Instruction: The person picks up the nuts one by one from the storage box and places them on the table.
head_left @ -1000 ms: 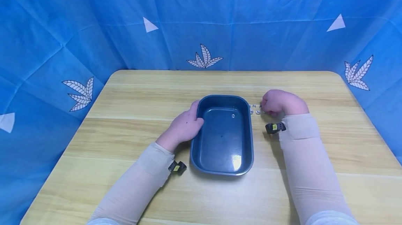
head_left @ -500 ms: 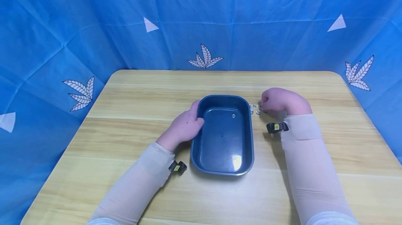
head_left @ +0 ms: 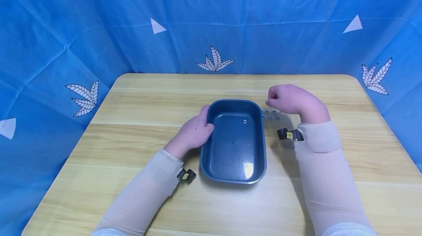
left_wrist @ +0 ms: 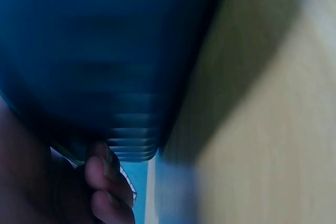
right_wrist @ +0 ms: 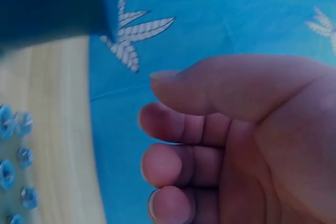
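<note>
My left hand (head_left: pixel 194 130) grips the left rim of a dark blue plastic tub (head_left: pixel 230 155), its thumb over the edge. In the left wrist view, fingertips (left_wrist: pixel 107 174) curl by the tub's ribbed outer wall (left_wrist: pixel 131 129). One small shiny metal nut (head_left: pixel 245 121) lies inside the tub. Several more nuts (head_left: pixel 271 117) lie in rows on the table just right of it. Above these hovers my right hand (head_left: pixel 291 98), fingers bent and thumb close to them. In the right wrist view, nothing shows between thumb and fingers (right_wrist: pixel 161 165), though a tiny piece could be hidden there.
The light wooden table (head_left: pixel 132 192) carries the tub near its middle. A blue cloth (head_left: pixel 263 27) with leaf and triangle prints hangs behind and at the sides. Black wrist cameras (head_left: pixel 187 176) stick out below both hands.
My right hand has risen off the nuts and shifted slightly back and left, so more of them show beneath it. The left hand and the tub have stayed in place.
</note>
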`<state>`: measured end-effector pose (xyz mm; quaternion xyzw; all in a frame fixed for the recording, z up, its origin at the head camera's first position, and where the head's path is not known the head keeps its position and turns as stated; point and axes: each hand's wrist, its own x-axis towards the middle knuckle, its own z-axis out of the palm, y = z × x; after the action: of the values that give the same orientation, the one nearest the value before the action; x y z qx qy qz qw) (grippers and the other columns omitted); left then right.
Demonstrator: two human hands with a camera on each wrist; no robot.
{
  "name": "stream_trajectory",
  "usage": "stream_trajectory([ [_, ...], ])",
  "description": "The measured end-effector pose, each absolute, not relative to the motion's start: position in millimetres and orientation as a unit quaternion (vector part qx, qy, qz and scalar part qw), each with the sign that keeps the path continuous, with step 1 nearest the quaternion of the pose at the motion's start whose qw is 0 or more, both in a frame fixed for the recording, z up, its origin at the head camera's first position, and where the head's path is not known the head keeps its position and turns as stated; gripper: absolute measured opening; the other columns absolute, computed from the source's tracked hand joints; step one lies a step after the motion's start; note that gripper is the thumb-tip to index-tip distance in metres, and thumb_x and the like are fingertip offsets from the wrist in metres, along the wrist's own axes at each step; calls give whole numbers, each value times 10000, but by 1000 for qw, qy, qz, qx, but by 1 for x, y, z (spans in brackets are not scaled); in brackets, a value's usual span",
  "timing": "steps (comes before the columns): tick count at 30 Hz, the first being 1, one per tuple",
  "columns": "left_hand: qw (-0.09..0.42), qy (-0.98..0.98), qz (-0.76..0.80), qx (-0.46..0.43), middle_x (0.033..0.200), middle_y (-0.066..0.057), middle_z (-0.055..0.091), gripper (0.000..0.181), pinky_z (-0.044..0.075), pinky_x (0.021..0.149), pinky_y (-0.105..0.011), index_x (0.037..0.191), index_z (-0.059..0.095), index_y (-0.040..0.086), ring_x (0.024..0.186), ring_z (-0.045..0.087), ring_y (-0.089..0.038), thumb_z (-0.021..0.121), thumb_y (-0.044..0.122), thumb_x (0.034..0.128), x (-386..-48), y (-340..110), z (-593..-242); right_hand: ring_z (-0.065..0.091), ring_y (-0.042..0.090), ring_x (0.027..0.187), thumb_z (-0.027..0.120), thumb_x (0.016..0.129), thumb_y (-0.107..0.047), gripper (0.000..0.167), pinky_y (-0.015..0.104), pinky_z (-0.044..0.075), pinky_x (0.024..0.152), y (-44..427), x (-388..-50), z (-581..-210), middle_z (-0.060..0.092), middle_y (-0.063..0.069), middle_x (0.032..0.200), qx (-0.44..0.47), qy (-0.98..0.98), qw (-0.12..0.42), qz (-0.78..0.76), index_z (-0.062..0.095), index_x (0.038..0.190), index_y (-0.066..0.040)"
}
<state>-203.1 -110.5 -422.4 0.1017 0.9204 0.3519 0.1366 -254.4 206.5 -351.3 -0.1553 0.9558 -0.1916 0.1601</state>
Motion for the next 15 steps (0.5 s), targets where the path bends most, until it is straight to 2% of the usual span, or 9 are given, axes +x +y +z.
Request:
stream_trajectory([
  [5, 136, 921, 350, 101, 1217, -89, 613, 688, 511, 634, -385, 1625, 132, 97, 804, 626, -221, 431, 246, 1023, -203, -110, -422, 521, 236, 705, 574, 998, -284, 171, 411, 413, 661, 195, -244, -338, 564, 46, 786, -170, 960, 121, -188, 612, 947, -125],
  [12, 143, 919, 355, 100, 1055, -73, 622, 689, 505, 604, -402, 1627, 120, 102, 707, 618, -241, 427, 244, 1026, -203, -110, -422, 548, 213, 706, 558, 996, -298, 176, 409, 421, 677, 173, -237, -329, 589, 8, 771, -193, 964, 46, -177, 641, 968, -146],
  [15, 142, 918, 356, 100, 1102, -74, 622, 688, 505, 602, -399, 1625, 124, 99, 705, 617, -234, 427, 240, 1024, -203, -110, -422, 548, 217, 684, 560, 994, -297, 173, 405, 425, 665, 165, -235, -329, 588, 10, 760, -192, 965, 22, -179, 648, 977, -149],
])
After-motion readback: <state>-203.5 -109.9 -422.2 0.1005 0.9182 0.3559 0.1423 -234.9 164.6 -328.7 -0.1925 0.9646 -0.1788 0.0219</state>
